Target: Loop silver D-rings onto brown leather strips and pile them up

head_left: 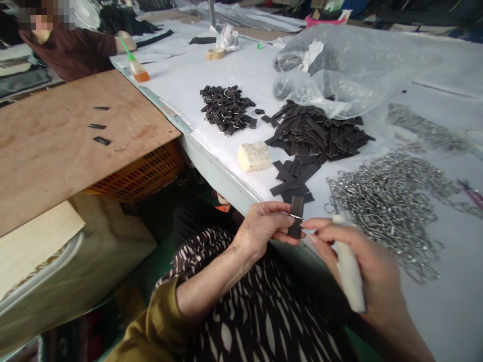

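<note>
A dark strip with a metal ring across its middle is pinched in my left hand, near the table's front edge. Just right of it, my right hand is closed around a white, rounded stick-like object, its thumb and forefinger close to the strip's right side. Beyond my hands lies a pile of dark strips. A heap of metal rings sits to the right. Strips folded with rings form another pile farther back, and a pale yellow block lies before it.
A clear plastic bag covers the back right. Tape and a bottle with orange liquid stand farther back. At left is a wooden board above an orange basket. A person sits at the upper left.
</note>
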### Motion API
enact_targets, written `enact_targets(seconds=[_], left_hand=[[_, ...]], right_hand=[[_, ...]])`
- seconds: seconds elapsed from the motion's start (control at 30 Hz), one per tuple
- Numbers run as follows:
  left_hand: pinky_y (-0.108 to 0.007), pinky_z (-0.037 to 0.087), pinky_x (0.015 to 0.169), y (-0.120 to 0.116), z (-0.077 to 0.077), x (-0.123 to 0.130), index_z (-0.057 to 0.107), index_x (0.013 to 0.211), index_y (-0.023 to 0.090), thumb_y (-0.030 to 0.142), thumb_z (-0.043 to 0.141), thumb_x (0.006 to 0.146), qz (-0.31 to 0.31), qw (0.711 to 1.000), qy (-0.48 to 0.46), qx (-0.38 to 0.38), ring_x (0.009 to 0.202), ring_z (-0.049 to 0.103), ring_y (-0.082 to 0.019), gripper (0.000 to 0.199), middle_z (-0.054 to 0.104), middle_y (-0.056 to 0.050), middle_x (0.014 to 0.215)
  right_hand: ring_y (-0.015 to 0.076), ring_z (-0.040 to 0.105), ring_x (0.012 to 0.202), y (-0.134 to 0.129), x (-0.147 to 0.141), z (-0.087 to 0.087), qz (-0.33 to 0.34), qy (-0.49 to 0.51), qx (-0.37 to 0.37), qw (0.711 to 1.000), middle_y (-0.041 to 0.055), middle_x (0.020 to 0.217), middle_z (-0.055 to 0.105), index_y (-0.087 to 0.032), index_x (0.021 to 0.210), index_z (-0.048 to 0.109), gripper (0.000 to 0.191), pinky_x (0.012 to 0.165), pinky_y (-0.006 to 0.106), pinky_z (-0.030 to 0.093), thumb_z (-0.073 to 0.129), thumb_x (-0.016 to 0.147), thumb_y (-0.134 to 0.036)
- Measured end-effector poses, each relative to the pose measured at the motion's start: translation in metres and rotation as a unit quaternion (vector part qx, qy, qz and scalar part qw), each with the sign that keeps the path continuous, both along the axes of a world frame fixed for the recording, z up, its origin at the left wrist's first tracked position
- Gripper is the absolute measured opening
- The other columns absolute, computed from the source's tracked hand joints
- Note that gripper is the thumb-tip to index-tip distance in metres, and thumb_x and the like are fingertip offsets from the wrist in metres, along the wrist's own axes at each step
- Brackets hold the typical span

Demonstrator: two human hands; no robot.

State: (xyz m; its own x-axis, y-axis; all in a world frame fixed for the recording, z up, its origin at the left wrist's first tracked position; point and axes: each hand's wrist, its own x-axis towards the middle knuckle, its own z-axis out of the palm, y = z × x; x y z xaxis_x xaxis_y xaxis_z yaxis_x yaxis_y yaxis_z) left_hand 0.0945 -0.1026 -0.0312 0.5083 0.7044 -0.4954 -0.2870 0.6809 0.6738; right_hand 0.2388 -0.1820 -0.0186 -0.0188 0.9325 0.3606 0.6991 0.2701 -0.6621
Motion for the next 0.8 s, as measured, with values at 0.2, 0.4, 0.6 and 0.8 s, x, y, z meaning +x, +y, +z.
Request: enact_targets(seconds=[0.2, 0.4, 0.6, 0.8], left_hand=[[-0.023, 0.048, 0.059, -0.001, -0.003, -0.001, 0.064, 0.079, 0.01, 0.015, 0.069, 0.058, 0.042, 0.999, -0.004, -0.033, 0.051, 0.058, -0.009, 0.022, 0.064, -0.003, 0.061], [-0.023, 0.045, 0.061, 0.0, -0.003, -0.005, 0.067, 0.078, 0.01, 0.017, 0.074, 0.053, 0.047, 0.998, -0.018, -0.041, 0.053, 0.058, -0.009, 0.027, 0.065, -0.004, 0.064], [-0.023, 0.047, 0.057, -0.001, -0.008, -0.006, 0.065, 0.081, 0.01, 0.01, 0.067, 0.054, 0.04, 0.994, -0.056, -0.083, 0.052, 0.058, -0.011, 0.027, 0.063, -0.001, 0.059], [-0.021, 0.047, 0.049, -0.002, -0.013, -0.001, 0.057, 0.064, 0.013, 0.02, 0.073, 0.057, 0.041, 0.988, -0.108, -0.099, 0.048, 0.052, -0.009, 0.019, 0.054, 0.003, 0.051]], right_hand=[[0.0202, 0.06, 0.085, 0.009, -0.001, -0.01, 0.085, -0.142, 0.092, 0.982, 0.0092, 0.108, 0.063, -0.023, 0.098, 0.055, 0.028, 0.069, 0.035, 0.048, 0.05, 0.079, -0.003], [0.0217, 0.06, 0.088, 0.013, -0.001, -0.01, 0.088, -0.154, 0.103, 0.979, 0.009, 0.109, 0.064, -0.024, 0.098, 0.058, 0.029, 0.071, 0.037, 0.049, 0.05, 0.079, -0.004], [0.0214, 0.06, 0.085, 0.013, -0.003, -0.009, 0.096, -0.152, 0.11, 0.977, 0.0091, 0.105, 0.065, -0.023, 0.098, 0.058, 0.029, 0.069, 0.036, 0.049, 0.052, 0.078, -0.003], [0.0202, 0.058, 0.086, 0.009, -0.006, -0.018, 0.103, -0.119, 0.11, 0.981, 0.0077, 0.104, 0.063, -0.024, 0.104, 0.056, 0.037, 0.072, 0.036, 0.049, 0.054, 0.077, 0.0]])
